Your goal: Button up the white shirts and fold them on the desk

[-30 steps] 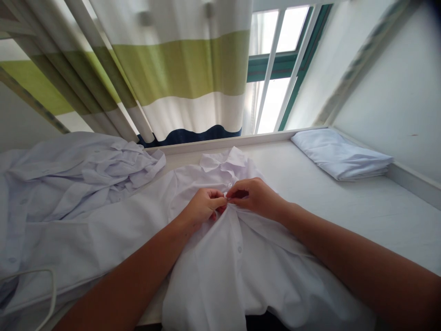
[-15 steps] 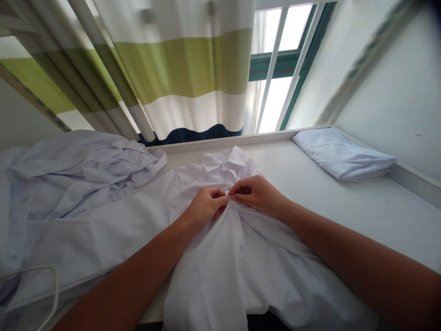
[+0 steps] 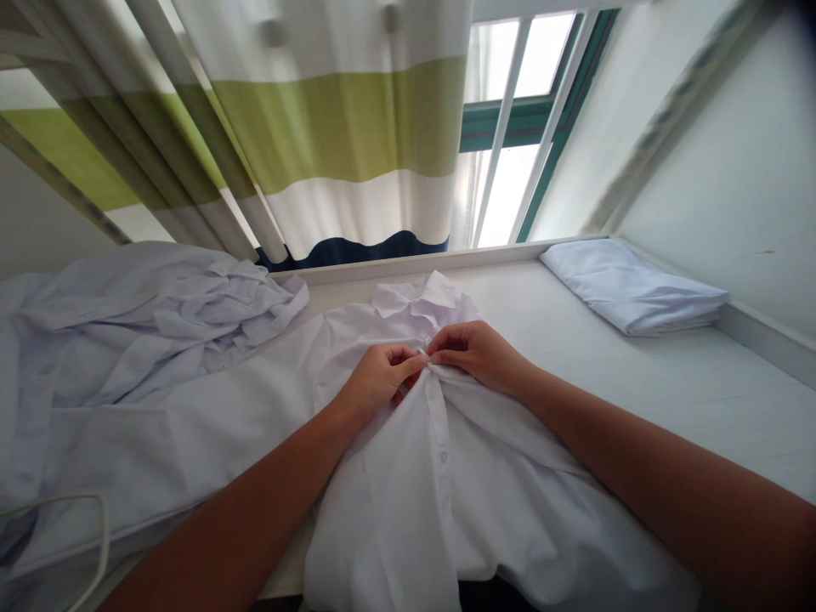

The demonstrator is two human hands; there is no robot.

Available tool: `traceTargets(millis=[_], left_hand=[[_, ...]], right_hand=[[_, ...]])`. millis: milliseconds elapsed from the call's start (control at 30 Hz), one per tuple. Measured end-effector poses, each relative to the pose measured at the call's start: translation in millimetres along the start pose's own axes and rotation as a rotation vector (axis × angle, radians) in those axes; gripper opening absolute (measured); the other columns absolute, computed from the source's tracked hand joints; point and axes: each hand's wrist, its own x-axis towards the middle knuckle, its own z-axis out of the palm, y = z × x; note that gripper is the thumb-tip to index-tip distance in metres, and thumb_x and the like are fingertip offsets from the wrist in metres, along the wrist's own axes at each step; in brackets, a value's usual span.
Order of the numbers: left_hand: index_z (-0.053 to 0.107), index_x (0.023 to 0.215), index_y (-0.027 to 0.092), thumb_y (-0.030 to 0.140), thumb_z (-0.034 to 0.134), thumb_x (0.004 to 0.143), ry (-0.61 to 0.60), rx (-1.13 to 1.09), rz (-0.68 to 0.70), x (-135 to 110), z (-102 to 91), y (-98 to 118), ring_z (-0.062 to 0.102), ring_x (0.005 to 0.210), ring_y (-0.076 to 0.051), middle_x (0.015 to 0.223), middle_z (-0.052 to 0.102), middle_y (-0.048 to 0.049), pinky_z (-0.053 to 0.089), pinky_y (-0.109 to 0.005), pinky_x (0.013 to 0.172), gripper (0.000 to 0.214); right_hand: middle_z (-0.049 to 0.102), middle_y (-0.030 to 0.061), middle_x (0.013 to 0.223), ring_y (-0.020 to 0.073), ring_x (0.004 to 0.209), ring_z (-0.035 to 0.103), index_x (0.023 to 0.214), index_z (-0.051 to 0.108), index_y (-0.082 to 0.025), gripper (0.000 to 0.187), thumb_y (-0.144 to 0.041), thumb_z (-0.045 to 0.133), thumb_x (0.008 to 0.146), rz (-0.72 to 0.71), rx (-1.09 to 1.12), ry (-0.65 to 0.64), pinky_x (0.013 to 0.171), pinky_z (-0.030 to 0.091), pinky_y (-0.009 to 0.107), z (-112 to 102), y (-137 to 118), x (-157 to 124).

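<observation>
A white button-up shirt [image 3: 382, 501] lies spread on the white table, its collar [image 3: 417, 293] toward the window and its hem at the near edge. My left hand [image 3: 381, 378] pinches the front placket a little below the collar. From the other side, my right hand [image 3: 475, 357] grips the same spot with thumb and forefinger, the fingertips of both hands nearly touching. The cloth is drawn up into folds there. One button shows just above the fingers, another button [image 3: 444, 457] lower on the placket. What sits right between the fingertips is hidden.
Crumpled white shirts [image 3: 146, 323] are heaped on the left. A folded white garment [image 3: 631, 285] lies at the table's back right corner. A pale cable [image 3: 104, 535] loops at the lower left. Behind the raised table edge [image 3: 497, 255] hang striped curtains [image 3: 337, 127] beside a barred window.
Both hands have shifted very slightly to the right at the placket, with their fingertips closer together. The shirt's lower front has moved a little with them.
</observation>
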Motion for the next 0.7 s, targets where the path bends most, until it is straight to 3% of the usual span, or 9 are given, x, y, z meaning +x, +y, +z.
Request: traceTargets(millis=[100, 433, 600, 700], left_hand=[[0.065, 0.074, 0.016, 0.05, 0.075, 0.076, -0.023, 0.015, -0.002, 0, -0.7, 0, 0.049, 0.052, -0.008, 0.068, 0.058, -0.0001, 0.035, -0.018, 0.04, 0.035], [0.065, 0.076, 0.016, 0.036, 0.067, 0.081, 0.001, 0.023, -0.022, 1, -0.3, 1, 0.05, 0.051, -0.008, 0.069, 0.058, -0.0002, 0.036, -0.017, 0.037, 0.021], [0.06, 0.072, 0.016, 0.041, 0.069, 0.08, 0.025, -0.002, -0.02, 0, 0.3, 3, 0.046, 0.046, -0.006, 0.066, 0.056, 0.0017, 0.032, -0.017, 0.037, 0.028], [0.06, 0.072, 0.017, 0.044, 0.069, 0.079, 0.049, 0.016, -0.01, -1, 0.1, 3, 0.046, 0.048, -0.007, 0.065, 0.056, 0.0022, 0.033, -0.019, 0.039, 0.03]], right_hand=[[0.074, 0.0027, 0.08, 0.0172, 0.075, 0.065, 0.085, 0.075, -0.018, 0.018, -0.035, 0.072, 0.08, 0.016, -0.026, -0.018, 0.069, 0.049, 0.028, 1, -1, -1], [0.068, 0.0008, 0.072, 0.014, 0.066, 0.057, 0.087, 0.074, -0.018, 0.022, -0.038, 0.064, 0.086, -0.011, -0.172, 0.017, 0.059, 0.041, 0.025, -1, -11, -3], [0.068, 0.0018, 0.07, 0.014, 0.06, 0.056, 0.09, 0.077, -0.02, 0.033, -0.049, 0.062, 0.087, 0.068, -0.29, 0.023, 0.054, 0.038, 0.026, -19, -31, -6], [0.069, 0.0027, 0.068, 0.0138, 0.055, 0.054, 0.084, 0.08, -0.021, 0.033, -0.051, 0.066, 0.084, 0.12, -0.382, -0.076, 0.049, 0.035, 0.027, -39, -44, -12]])
